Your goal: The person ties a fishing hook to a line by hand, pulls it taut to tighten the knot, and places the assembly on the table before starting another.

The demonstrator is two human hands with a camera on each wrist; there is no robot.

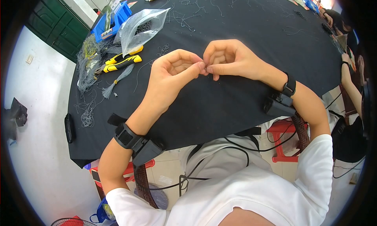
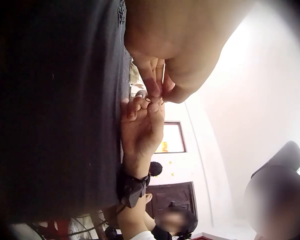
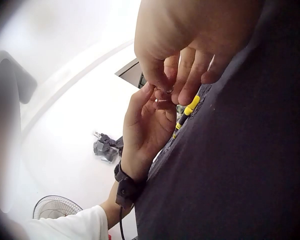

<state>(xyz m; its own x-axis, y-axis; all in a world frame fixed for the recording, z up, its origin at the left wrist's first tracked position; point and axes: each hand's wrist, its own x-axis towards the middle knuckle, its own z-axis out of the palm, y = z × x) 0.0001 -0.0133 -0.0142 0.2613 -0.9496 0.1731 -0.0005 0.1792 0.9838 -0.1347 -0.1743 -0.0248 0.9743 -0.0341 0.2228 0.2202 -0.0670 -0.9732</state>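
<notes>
In the head view my left hand [image 1: 172, 71] and right hand [image 1: 235, 61] meet fingertip to fingertip above the black-covered table [image 1: 212, 112]. Both pinch at the same spot with thumb and forefinger, the other fingers loosely curled. Between the tips a small thin shiny piece [image 3: 169, 91] shows in the right wrist view; fingers hide most of it, and I cannot tell its kind. To the left of my left hand lie yellow-and-black pliers [image 1: 123, 64] and a tied bundle of grey threads [image 1: 114, 84].
An open clear plastic bag [image 1: 135, 35] stands by a blue bin [image 1: 112, 24] at the back left. Tangled grey thread [image 1: 88, 61] spreads beside the pliers. Loose strands [image 1: 184, 20] lie across the far table. Another person's arm [image 1: 347, 75] rests at the right edge.
</notes>
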